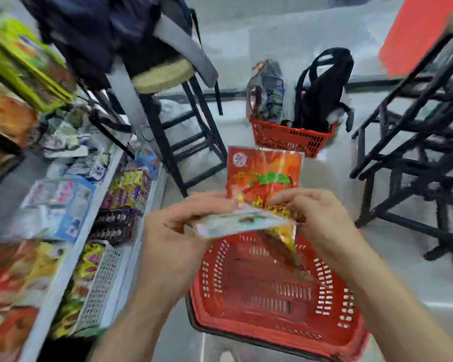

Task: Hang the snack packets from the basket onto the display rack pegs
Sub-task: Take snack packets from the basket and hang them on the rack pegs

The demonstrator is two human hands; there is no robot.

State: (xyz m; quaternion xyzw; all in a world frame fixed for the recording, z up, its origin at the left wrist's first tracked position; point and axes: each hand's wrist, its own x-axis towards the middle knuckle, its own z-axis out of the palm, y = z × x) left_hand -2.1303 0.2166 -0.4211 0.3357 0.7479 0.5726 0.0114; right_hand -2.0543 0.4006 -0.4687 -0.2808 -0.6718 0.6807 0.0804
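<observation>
Orange-red snack packets (264,176) sit pinched in curled fingers (207,201) of left hand (173,231) and right hand (322,220).

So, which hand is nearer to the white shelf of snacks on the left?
Left. The left hand holds the packets just beside the white shelf; the right hand grips them on the far side, over the red basket.

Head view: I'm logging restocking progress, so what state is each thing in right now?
snack packets, held above the near basket, not yet hung.
left hand, grips the packets.
right hand, grips the packets.
near basket, on the floor under the hands, bottom largely showing.
far basket, on the floor, holding a black backpack and a patterned bag.
stool, upright, dark bag on its seat.
</observation>
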